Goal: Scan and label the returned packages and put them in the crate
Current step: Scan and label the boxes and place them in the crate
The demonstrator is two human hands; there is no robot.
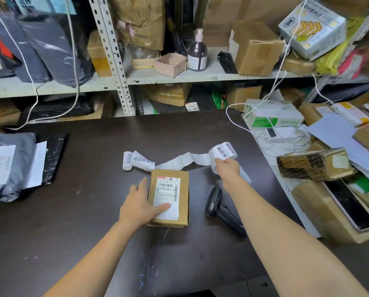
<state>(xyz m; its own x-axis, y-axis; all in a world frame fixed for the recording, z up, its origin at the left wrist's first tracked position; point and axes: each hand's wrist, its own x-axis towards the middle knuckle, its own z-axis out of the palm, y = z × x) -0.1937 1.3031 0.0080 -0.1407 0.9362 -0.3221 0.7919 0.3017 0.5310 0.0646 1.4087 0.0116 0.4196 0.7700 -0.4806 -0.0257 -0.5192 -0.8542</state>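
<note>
Box [180, 196] centred on table [82, 211], scanner [220, 207] beside, labels [185, 160] behind.

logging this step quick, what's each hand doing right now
Left hand: open, fingers straight, resting on the cardboard box.
Right hand: closed, gripping the strip of labels.

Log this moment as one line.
left hand: rests on box | right hand: grips label roll | scanner: on table, right of box | stage: labelling
</note>
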